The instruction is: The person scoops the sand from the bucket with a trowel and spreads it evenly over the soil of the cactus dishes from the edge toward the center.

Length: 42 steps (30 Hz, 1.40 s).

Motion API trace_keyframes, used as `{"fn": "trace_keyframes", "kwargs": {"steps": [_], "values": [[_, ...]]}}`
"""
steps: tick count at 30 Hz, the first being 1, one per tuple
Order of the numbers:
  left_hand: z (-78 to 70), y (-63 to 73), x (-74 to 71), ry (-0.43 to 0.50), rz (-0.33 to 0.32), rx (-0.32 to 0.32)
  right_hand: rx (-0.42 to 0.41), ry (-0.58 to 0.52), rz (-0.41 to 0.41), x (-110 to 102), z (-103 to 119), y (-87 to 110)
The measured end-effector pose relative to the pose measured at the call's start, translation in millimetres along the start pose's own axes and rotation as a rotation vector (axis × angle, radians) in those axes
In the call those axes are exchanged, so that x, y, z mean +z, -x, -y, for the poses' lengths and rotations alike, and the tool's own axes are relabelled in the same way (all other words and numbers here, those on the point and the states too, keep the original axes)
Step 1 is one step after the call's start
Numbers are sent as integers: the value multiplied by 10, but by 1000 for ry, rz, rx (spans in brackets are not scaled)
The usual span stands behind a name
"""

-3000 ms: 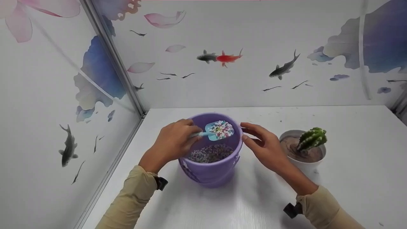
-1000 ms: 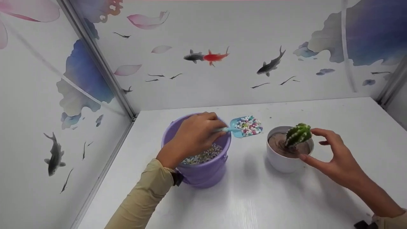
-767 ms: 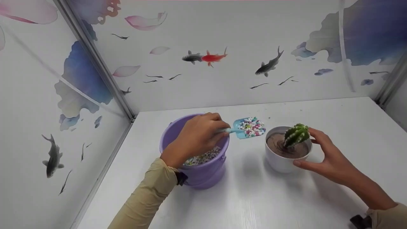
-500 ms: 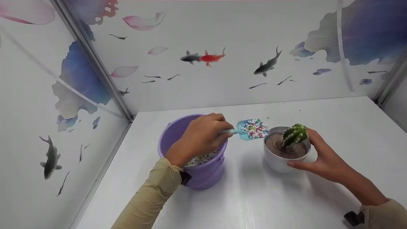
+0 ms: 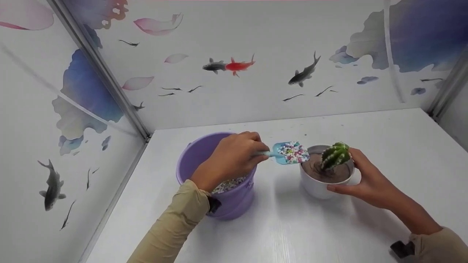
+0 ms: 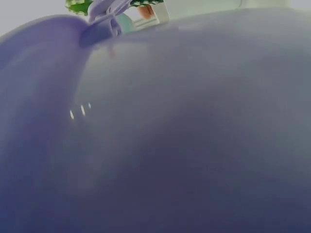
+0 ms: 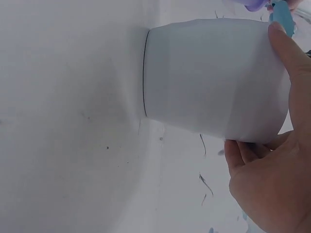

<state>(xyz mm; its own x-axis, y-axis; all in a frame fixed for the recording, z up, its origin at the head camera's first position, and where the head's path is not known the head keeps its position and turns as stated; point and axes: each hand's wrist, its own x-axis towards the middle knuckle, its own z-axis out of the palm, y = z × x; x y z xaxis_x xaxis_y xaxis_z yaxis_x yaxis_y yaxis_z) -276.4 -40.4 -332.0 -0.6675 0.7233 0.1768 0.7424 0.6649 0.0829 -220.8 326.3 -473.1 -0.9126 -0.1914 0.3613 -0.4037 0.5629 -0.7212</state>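
Note:
My left hand (image 5: 234, 157) grips the handle of a light blue toy shovel (image 5: 276, 159) above the right side of the purple bucket (image 5: 234, 204). On the blade lies a heap of small multicoloured pebbles (image 5: 293, 152), and its tip overlaps the left rim of a white flowerpot (image 5: 318, 188). A green cactus (image 5: 335, 155) leans to the right in the brown soil (image 5: 316, 171) of that pot. With thumb and fingers on opposite sides, my right hand (image 5: 376, 182) holds the pot near its rim, as the right wrist view shows. The bucket's wall (image 6: 170, 121) fills most of the left wrist view.
More pebbles (image 5: 230, 185) lie inside the bucket. All stands on a white table (image 5: 292, 233), with a few tiny specks towards the back. White panels (image 5: 263, 98) printed with fish and petals enclose the table behind and at the left.
The loaded shovel has moved right, from over the bucket to the pot's rim. My right hand has left the bucket's rim and taken hold of the flowerpot. The view has shifted right.

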Motion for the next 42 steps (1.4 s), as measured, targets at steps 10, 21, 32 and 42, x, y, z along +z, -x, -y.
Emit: {"fn": "trace_keyframes", "kwargs": {"steps": [10,21,32,42], "values": [[-91,-19,16,-62,-25,47,2,-25,19,-15,0,-14],[-236,-72,10,-187,35,17,28,-12,28,-28,-6,2],[-329,-114,22,-275,57,2,33,-22,38,-29,1,11],[-367,-148,25,-353,5,37,34,-44,44,-37,2,13]]}}
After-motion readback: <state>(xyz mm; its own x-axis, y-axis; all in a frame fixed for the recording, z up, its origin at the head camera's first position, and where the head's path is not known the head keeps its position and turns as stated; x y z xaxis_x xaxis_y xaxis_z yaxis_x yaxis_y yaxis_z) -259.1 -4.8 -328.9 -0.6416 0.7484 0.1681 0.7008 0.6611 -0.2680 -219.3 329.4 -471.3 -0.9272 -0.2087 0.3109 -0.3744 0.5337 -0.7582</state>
